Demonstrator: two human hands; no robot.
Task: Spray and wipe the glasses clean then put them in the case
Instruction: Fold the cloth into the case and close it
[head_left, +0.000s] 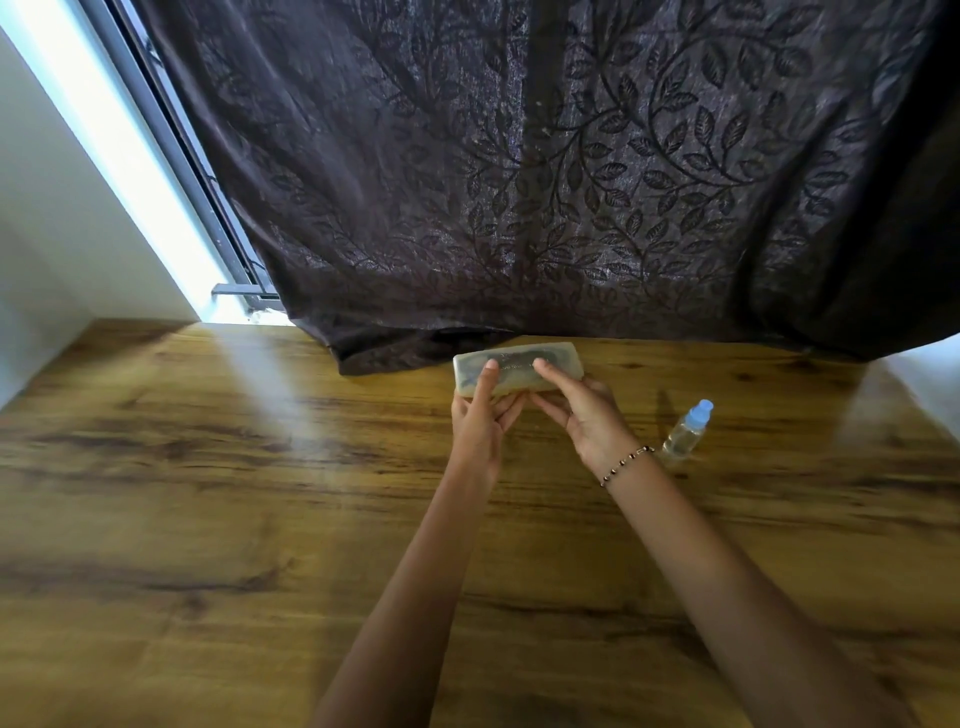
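Both hands on the case at the worktop's far edge

Left hand (480, 415) and right hand (582, 415) grip the closed translucent case (519, 370), thumbs on top; spray bottle (685, 431) stands right.

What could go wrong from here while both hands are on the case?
The case sits at the table's far edge against the curtain; the hem might get caught if it opens. The spray bottle stands close beside the right hand's wrist, so a careless pull back might tip it. The left hand holds the case only by fingertips, so it may slip.
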